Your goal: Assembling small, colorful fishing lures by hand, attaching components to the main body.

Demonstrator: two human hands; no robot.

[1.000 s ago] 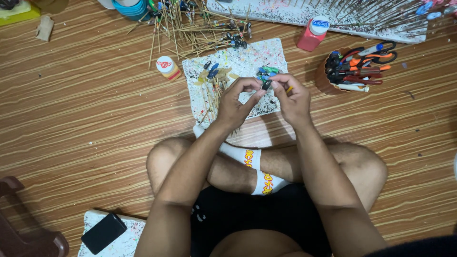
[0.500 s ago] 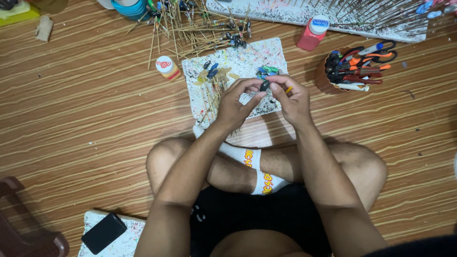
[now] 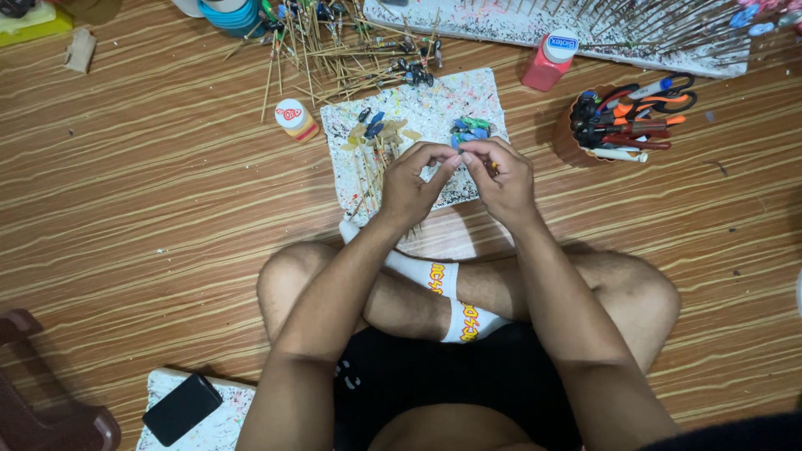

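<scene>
My left hand (image 3: 413,179) and my right hand (image 3: 501,177) meet over a paint-speckled white board (image 3: 434,108) on the floor. Their fingertips pinch a small blue piece (image 3: 458,144) between them; most of it is hidden by the fingers. Small green and blue painted pieces (image 3: 473,127) lie on the board just beyond my right hand. More small dark and blue pieces on thin sticks (image 3: 372,129) lie on the board's left side. I sit cross-legged, with white socks (image 3: 443,292) below my hands.
A pile of thin wooden sticks (image 3: 334,50) lies past the board. A small orange bottle (image 3: 294,119), a red bottle (image 3: 547,60), a cup of pens and scissors (image 3: 622,117), and a long speckled board stuck with sticks (image 3: 585,25) surround it. A black phone (image 3: 182,407) lies near left.
My hands have drawn slightly closer together, fingertips now meeting over the small piece. Nothing else has moved.
</scene>
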